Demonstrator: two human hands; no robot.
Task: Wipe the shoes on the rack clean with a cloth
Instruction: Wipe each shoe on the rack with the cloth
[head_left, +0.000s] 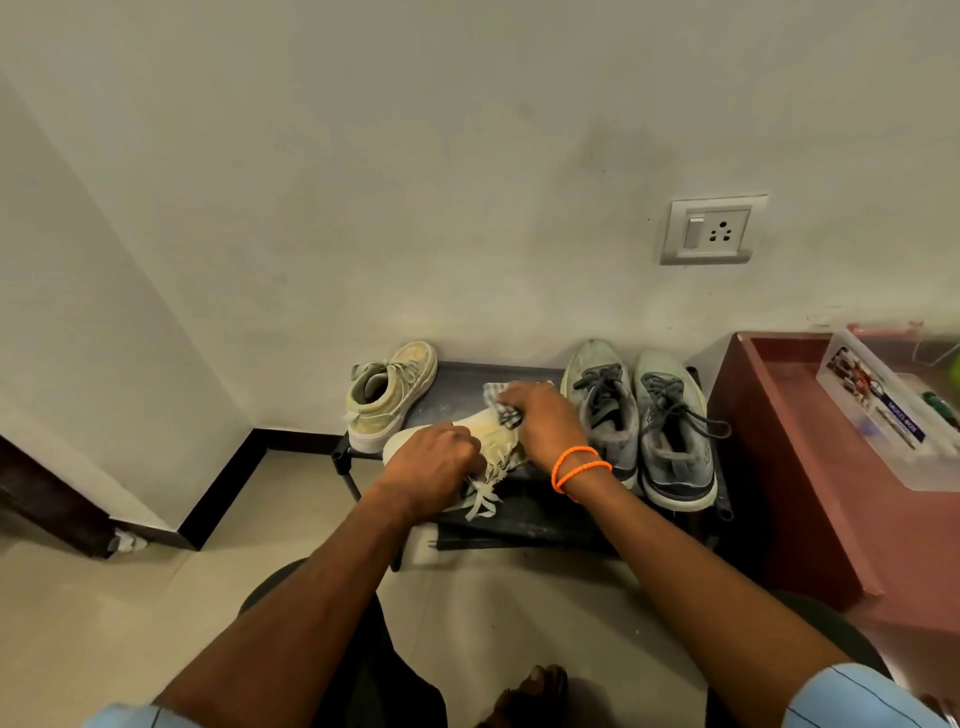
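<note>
Black-topped shoe rack (540, 514) set against the wall at twelve o'clock, holding four shoes: grey pair (639, 415) upright at its three o'clock end, one pale high-top (387, 397) upright at ten o'clock, toe to the wall. Between them, the pale shoe (441, 441) being cleaned, tipped on its side at the rack's front edge, long axis running from eight o'clock toward two o'clock, laces (483, 499) spilling off toward six. Pinned at the eight o'clock end by the left hand (428, 465), fingers curled over the upper in a steadying hold. Pressed at the two o'clock end by the right hand (545, 423), fingers curled round a checked cloth (496, 395) bunched against the toe, orange bands (579, 467) at the wrist. Cloth hand plainly the nearer to the unwiped toe; likely next stroke along the shoe's length, back toward the holding hand. Grey pair dusty, seemingly untouched, just beside the right wrist at three o'clock.
</note>
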